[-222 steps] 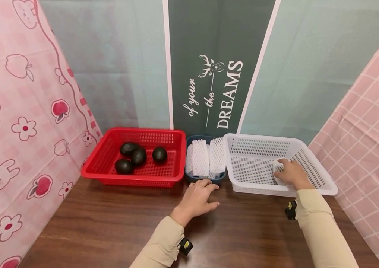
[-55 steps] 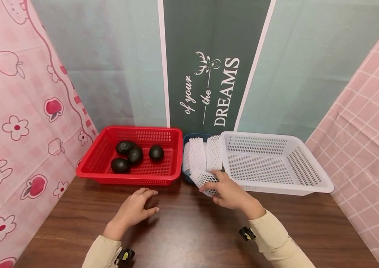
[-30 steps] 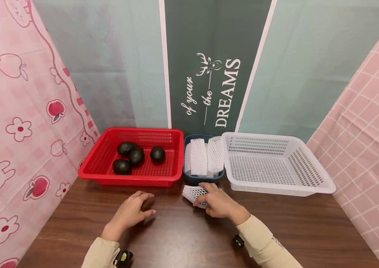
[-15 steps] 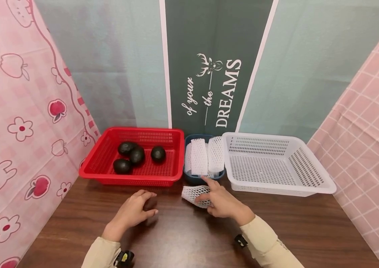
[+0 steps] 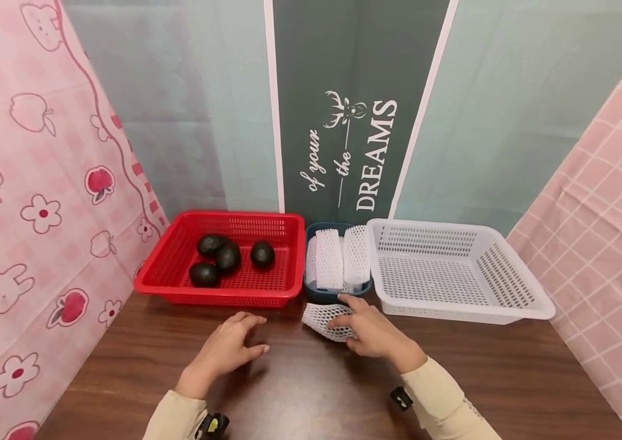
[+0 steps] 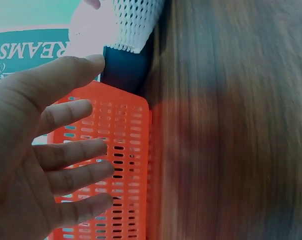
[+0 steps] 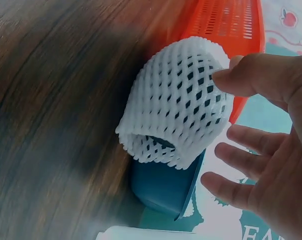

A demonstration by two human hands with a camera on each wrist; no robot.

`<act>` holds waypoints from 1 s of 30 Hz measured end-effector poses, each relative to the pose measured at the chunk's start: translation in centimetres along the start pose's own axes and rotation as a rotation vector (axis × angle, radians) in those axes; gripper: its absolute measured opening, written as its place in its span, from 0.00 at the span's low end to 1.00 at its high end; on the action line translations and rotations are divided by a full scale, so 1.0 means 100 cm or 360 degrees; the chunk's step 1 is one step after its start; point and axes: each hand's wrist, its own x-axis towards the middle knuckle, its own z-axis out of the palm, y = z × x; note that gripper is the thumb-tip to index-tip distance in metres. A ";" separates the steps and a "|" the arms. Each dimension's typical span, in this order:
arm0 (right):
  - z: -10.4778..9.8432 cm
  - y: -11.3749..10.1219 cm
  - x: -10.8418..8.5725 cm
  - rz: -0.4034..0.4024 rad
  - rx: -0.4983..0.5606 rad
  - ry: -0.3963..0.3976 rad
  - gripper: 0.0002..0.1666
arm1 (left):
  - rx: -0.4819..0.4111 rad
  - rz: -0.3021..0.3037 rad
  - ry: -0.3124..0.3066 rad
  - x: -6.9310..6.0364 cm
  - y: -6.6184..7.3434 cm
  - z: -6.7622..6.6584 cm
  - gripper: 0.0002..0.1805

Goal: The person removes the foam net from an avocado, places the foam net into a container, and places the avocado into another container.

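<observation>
An avocado in a white foam net sleeve point(image 5: 322, 319) lies on the table in front of the small blue bin point(image 5: 322, 297); dark skin shows through its mesh in the right wrist view. My right hand point(image 5: 372, 330) is at its right side, fingers loosely extended and thumb over the net point(image 7: 176, 95); I cannot tell whether they touch. My left hand point(image 5: 225, 348) hovers near the red basket point(image 5: 222, 293), fingers relaxed and holding nothing. Several bare dark avocados point(image 5: 228, 256) sit in that basket. More white foam net sleeves point(image 5: 329, 260) stand in the blue bin.
To the right of the blue bin stands a white basket point(image 5: 462, 311) with perforated walls. The three containers line the back of the wooden table point(image 5: 299, 391) against a printed cloth point(image 5: 366, 36). Pink cloths point(image 5: 68, 256) hang at both sides.
My right hand carried the netted avocado from the white basket to the table in front of the blue bin, then loosened its fingers. My left hand moved left, away from the bin.
</observation>
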 end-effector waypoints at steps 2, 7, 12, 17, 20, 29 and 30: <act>0.002 0.000 -0.003 0.0054 0.0019 0.0017 0.24 | -0.0035 0.0018 0.0018 0.004 0.003 0.005 0.25; 0.006 0.000 -0.014 0.0214 0.0110 0.0047 0.25 | -0.0174 0.0078 0.0039 0.017 0.011 0.022 0.25; 0.007 0.003 -0.021 0.0246 0.0233 0.0045 0.31 | -0.0297 0.0039 0.0075 0.027 0.016 0.032 0.25; 0.005 0.008 -0.026 0.0256 0.0381 0.0018 0.33 | -0.0365 0.0056 0.0085 0.034 0.018 0.039 0.23; 0.004 0.013 -0.029 0.0277 0.0447 -0.0001 0.32 | -0.0404 0.0049 0.0069 0.037 0.019 0.043 0.23; 0.004 0.024 -0.036 0.0351 0.0477 -0.0007 0.33 | -0.0428 0.0052 0.0068 0.047 0.019 0.051 0.20; 0.005 0.026 -0.037 0.0346 0.0468 -0.0001 0.33 | -0.0424 0.0060 0.0079 0.048 0.019 0.052 0.19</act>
